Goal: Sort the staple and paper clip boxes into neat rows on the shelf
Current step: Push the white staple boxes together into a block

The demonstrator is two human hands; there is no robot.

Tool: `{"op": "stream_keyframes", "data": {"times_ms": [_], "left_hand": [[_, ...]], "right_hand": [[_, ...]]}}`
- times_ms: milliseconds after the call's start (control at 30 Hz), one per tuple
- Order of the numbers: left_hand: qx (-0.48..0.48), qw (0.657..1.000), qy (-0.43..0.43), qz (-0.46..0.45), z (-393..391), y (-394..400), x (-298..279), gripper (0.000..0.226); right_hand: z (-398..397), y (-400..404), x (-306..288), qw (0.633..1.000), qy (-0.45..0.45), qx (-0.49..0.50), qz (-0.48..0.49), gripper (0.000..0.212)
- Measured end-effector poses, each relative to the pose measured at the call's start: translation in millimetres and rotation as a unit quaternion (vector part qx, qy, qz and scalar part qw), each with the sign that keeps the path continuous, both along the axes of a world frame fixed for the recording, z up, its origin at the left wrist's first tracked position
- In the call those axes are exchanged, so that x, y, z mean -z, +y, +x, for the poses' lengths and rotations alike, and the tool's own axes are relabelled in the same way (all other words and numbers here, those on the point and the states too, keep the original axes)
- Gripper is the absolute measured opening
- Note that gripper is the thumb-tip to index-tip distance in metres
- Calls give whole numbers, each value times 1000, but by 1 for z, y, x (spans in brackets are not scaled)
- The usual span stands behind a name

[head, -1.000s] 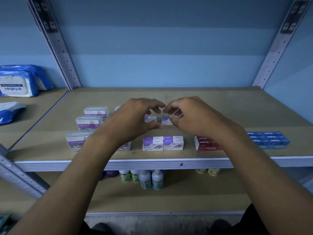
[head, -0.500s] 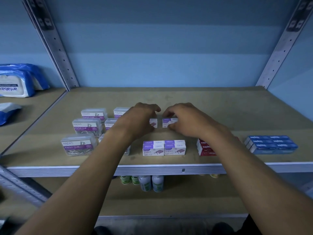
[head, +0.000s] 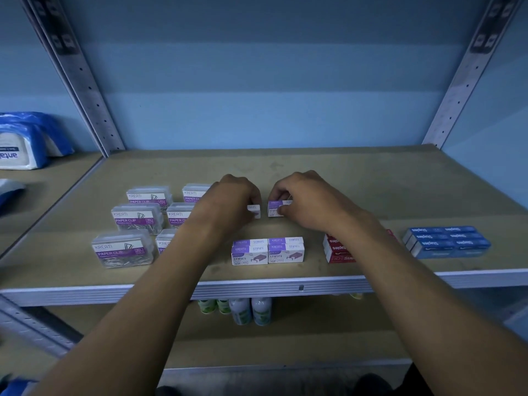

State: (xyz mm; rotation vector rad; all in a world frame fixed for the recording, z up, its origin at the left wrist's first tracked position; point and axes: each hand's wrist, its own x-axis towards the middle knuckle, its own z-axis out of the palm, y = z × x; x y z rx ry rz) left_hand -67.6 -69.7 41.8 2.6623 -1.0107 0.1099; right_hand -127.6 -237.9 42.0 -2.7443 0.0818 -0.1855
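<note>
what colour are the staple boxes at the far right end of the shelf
Blue, with white lettering on top. The blue staple boxes show best in the head view.

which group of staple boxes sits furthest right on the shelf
The blue staple boxes, near the shelf's right end. The red ones lie left of them, the purple-and-white ones in the middle.
</note>
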Motion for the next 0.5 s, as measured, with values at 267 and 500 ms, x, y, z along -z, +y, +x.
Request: {"op": "stream_keyframes", "data": {"times_ms": [267,500], "left_hand": [[11,999,5,-32,-28,11,-20,17],[34,999,10,-31,-46,22,-24,17]], "right_hand": [[-30,7,-20,1000,-9,-25,13,18],[-47,13,-27,999,6,-52,6,19]]}}
